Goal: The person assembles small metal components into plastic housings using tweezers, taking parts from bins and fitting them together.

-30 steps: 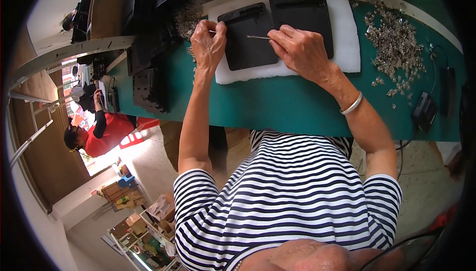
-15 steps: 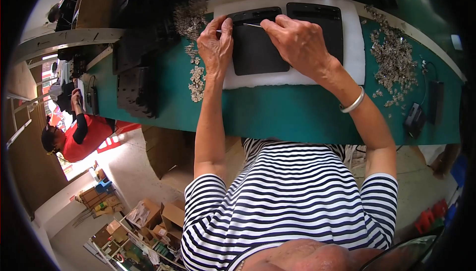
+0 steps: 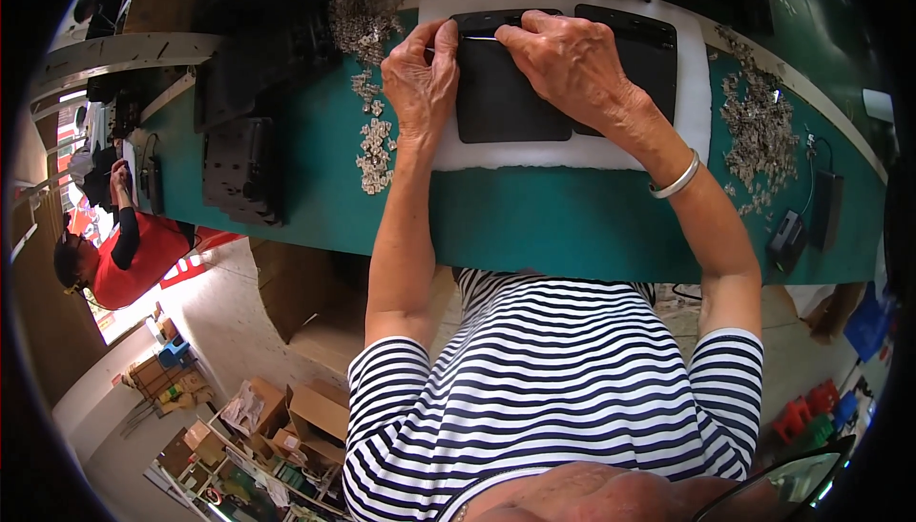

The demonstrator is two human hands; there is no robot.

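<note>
Right hand [image 3: 572, 59] has moved up to the top edge of the left black panel [image 3: 510, 93], grip pinching a thin metal tool [image 3: 483, 37], panel flat on a white pad [image 3: 506, 153] on the table [image 3: 534, 212]. Head view: left hand [image 3: 418, 88] at that panel's upper-left corner, its grip drawn together, contents too small to tell. Likely trouble: the tool, held at a shallow slant, skidding and scratching the panel or jabbing the left fingertips [image 3: 445, 35].

Matt black plastic-looking panels [image 3: 515, 93], rough-edged white padding [image 3: 515, 156], glossy metallic parts [image 3: 761, 135].
</note>
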